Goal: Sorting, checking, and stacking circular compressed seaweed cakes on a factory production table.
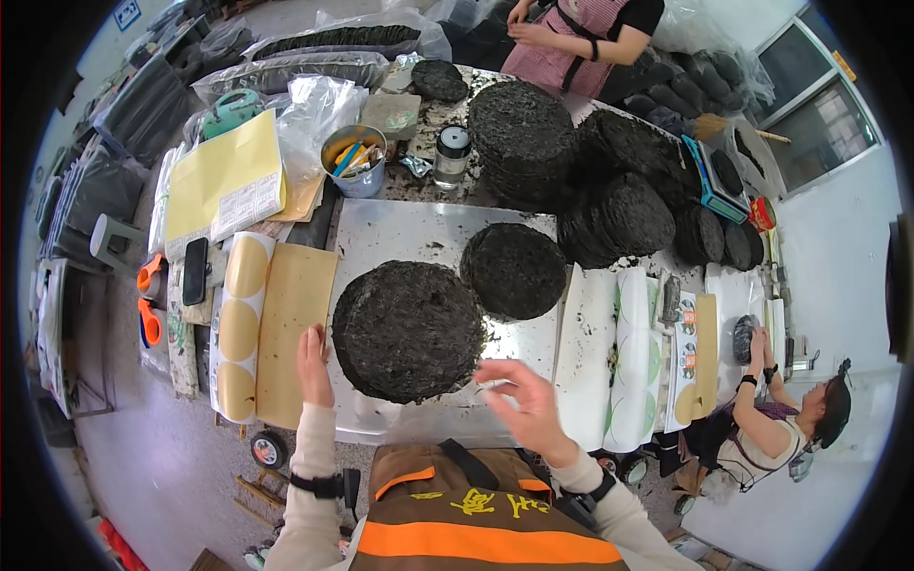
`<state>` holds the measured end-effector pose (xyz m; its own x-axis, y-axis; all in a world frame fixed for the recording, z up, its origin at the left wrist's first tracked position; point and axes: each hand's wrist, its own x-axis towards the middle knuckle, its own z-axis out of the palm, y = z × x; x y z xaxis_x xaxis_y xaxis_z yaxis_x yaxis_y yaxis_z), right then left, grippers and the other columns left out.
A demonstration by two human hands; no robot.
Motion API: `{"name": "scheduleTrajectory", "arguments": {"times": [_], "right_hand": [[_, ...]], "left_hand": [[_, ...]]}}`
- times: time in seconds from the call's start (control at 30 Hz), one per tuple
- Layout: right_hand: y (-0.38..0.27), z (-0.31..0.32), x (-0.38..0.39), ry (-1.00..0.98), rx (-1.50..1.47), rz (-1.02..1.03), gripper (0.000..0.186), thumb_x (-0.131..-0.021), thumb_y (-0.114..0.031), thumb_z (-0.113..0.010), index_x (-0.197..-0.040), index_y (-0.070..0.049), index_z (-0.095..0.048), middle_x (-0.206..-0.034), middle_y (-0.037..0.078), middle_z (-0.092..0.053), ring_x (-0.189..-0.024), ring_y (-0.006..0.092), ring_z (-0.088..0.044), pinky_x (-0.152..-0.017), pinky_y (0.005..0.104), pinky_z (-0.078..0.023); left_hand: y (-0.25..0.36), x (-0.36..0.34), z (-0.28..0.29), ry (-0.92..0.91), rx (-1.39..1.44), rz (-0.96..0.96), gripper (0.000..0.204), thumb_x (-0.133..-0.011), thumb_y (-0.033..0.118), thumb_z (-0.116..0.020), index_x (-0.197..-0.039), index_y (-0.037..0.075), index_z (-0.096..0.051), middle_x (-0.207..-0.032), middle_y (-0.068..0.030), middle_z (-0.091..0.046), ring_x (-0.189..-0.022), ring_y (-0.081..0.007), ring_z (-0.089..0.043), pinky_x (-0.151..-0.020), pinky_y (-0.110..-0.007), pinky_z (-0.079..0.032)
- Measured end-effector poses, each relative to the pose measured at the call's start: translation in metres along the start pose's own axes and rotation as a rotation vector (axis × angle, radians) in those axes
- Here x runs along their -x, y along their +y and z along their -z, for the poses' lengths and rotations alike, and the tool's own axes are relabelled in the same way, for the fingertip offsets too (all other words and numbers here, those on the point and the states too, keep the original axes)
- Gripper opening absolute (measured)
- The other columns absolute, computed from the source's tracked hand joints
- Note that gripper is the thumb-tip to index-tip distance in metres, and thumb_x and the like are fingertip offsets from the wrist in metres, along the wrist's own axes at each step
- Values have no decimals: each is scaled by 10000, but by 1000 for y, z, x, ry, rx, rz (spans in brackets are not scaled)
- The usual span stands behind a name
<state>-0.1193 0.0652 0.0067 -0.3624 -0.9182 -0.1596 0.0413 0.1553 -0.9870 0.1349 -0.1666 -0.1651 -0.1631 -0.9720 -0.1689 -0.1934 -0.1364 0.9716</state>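
A large stack of round, dark, rough sheets like dried seaweed (407, 331) lies on the metal tray (381, 224) in front of me. Just beyond its right side is a smaller dark round stack (513, 271). My left hand (316, 366) is at the large stack's lower left, fingers stretched out and holding nothing; whether the fingertips touch the edge, I cannot tell. Near the lower right rim is my right hand (524, 404), its fingers loosely bent and apart. I see nothing in its grasp.
Tall dark round stacks (522, 133) stand behind the tray, near a lidded jar (452, 157) and a metal bucket (353, 160) of tools. Left are label sheets (246, 328), a phone (195, 270) and orange-handled scissors (150, 274). Co-workers (581, 43) (771, 423) stand behind and right.
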Motion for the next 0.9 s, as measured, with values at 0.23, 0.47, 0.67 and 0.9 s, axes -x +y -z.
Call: {"name": "scheduleTrajectory", "arguments": {"times": [0.23,0.47,0.67,0.9], "right_hand": [[54,-29,-59,-12,771,309,673,-881,-308,-681,-1429,-33,-405,-1337,224,-514,-1217,386,-504,-1008,435,-442],[98,38,-28,281,222,-118,630,-949,-366,-574,-1429,0,-395,-1200,177,-609,-1121,277,-582,-954,351,-445],[81,57,0,237,-3,-43,723,-948,-446,-560,-1492,-39,-311,-1105,102,-576,-1012,185,-546,-923,327,-438],[139,25,8,224,195,-319,776,-880,-402,-694,-1415,64,-382,-1296,197,-543,-1178,270,-546,-1005,349,-433]], "left_hand": [[-65,-40,-35,-196,529,767,779,-909,721,-412,-1311,63,-524,-1126,-55,-615,-1062,-211,-547,-959,-381,-402],[-6,-2,-52,-543,565,598,602,-951,666,-402,-1115,117,-588,-1060,-7,-604,-1018,-135,-539,-906,-328,-413],[97,57,-43,-658,423,261,463,-1006,531,-390,-1153,116,-533,-1196,-47,-574,-1054,-146,-548,-905,-348,-453],[38,67,-57,-621,-133,151,622,-942,319,-595,-1426,5,-360,-1332,-147,-514,-1237,-227,-511,-1043,-382,-403]]}}
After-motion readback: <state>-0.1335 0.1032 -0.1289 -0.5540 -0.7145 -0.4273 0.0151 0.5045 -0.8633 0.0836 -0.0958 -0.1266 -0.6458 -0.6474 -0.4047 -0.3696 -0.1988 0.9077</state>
